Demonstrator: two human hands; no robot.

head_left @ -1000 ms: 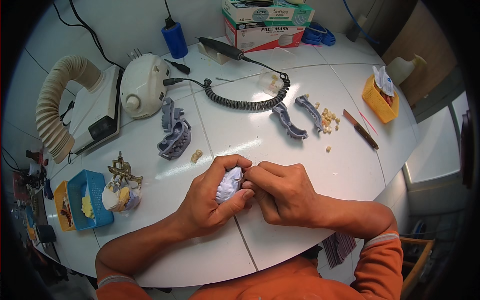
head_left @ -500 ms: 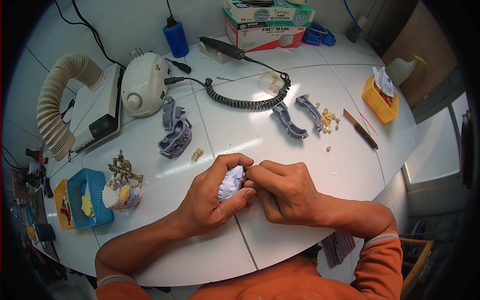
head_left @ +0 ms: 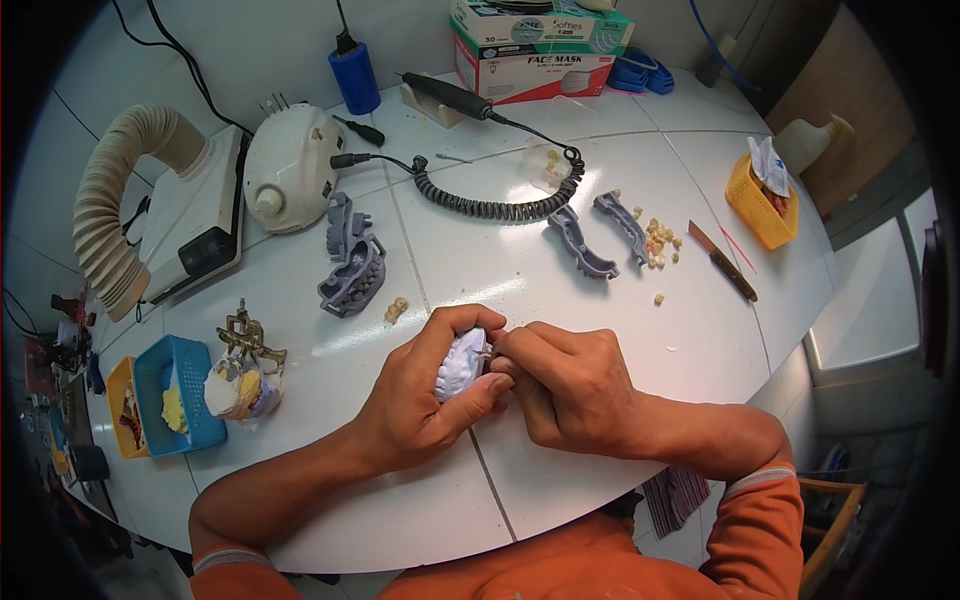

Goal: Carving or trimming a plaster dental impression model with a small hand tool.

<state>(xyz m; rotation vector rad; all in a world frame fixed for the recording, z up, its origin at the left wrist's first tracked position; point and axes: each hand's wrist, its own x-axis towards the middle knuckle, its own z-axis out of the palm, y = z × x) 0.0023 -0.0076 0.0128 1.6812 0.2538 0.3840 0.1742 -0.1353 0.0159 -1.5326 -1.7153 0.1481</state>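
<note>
A pale bluish-white dental cast (head_left: 458,370) is wrapped by the fingers and thumb of my left hand (head_left: 410,400), its row of teeth showing between them. At the cast's right side, my right hand (head_left: 575,388) is closed in a pinch, its fingertips against or very near the cast. What the pinch holds is too small and too hidden to name. Beyond my left hand lie a cluster of cream-coloured teeth (head_left: 396,310) and grey toothed dental arch pieces (head_left: 352,278). Farther off to the right are two more grey arch pieces (head_left: 582,250), with loose cream-coloured teeth (head_left: 660,240) beside them.
A wooden-handled knife (head_left: 735,275) lies at right, near a yellow basket (head_left: 765,210). A black handpiece (head_left: 445,97) rests at the back, its coiled cord (head_left: 500,208) crossing the table. At left stand a brass articulator (head_left: 245,335), a blue basket (head_left: 205,430) and a white hose unit (head_left: 195,210).
The fingertips of my right hand have shifted very slightly at the cast's edge. My left hand keeps its hold, and the objects on the table stay where they were.
</note>
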